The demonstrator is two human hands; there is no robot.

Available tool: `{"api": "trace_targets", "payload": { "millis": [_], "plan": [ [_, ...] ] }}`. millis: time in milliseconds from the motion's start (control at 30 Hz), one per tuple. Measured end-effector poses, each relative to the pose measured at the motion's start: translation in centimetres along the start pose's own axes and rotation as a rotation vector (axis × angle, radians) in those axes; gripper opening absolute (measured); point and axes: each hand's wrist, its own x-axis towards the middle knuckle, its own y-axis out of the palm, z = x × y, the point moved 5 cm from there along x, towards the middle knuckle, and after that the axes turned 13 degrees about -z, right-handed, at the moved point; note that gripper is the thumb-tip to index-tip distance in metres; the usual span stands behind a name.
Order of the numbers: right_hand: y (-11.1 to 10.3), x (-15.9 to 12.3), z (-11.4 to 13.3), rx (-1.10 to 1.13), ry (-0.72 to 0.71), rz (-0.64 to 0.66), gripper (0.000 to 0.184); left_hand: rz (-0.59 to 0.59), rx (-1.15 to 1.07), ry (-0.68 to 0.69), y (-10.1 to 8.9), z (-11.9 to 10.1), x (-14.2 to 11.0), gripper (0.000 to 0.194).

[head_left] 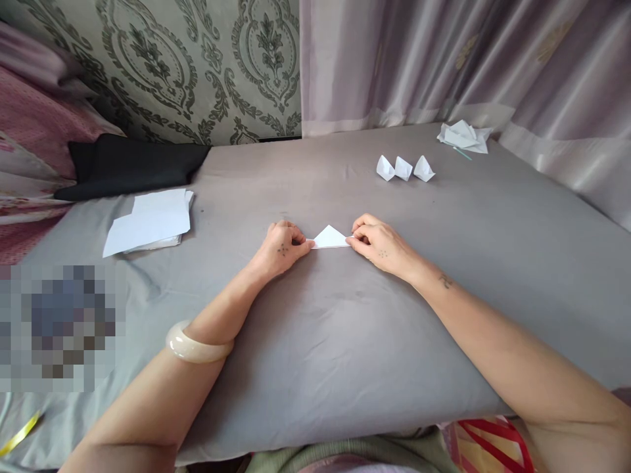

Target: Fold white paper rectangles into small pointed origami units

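A small folded sheet of white paper lies on the grey cloth surface, its peak pointing away from me and a narrow strip running along its near edge. My left hand pinches the left end of that strip between thumb and fingers. At the opposite end, my right hand grips the paper the same way. Both ends are partly hidden under the fingertips. Beyond my right hand stand several small folded white paper shapes, among them a paper piece at the right of the row.
A stack of white sheets lies to the left, near a black cloth. More folded paper sits at the far right beside a thin green stick. A yellow ribbon is at the lower left. Curtains border the back.
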Motion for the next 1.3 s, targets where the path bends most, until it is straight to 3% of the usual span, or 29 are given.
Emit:
{"api": "trace_targets", "payload": {
  "millis": [300, 533, 667, 833, 1000, 1133, 1200, 1300],
  "plan": [
    [0.2, -0.1, -0.1, -0.043, -0.056, -0.018, 0.028, 0.023, 0.082, -0.049, 0.1, -0.6, -0.4, 0.019],
    [0.2, -0.1, -0.4, -0.047, -0.037, -0.013, 0.027, 0.012, 0.142, 0.052, 0.1, -0.7, -0.9, 0.013],
    [0.2, 0.0, -0.7, -0.026, -0.021, -0.012, 0.026, -0.022, 0.212, 0.227, 0.3, -1.6, -1.2, 0.033],
    [-0.2, 0.0, -1.4, 0.031, -0.015, -0.031, 0.021, -0.021, 0.341, 0.529, 1.2, -2.5, -1.8, 0.042],
    [-1.0, 0.0, -1.8, 0.037, 0.016, -0.085, 0.008, -0.026, 0.362, 0.622, 1.5, -2.4, -1.9, 0.047],
    [-1.0, -0.9, 0.7, 0.018, -0.107, -0.23, 0.026, -0.007, 0.359, 0.653, 1.5, -2.7, -2.1, 0.048],
    [0.1, -1.7, 2.8, -0.019, -0.234, -0.158, 0.031, -0.009, 0.371, 0.661, 1.4, -3.0, -2.1, 0.045],
    [1.4, -2.8, 4.6, -0.168, -0.301, -0.073, 0.031, -0.018, 0.386, 0.662, 1.2, -3.4, -2.3, 0.04]
  ]
}}
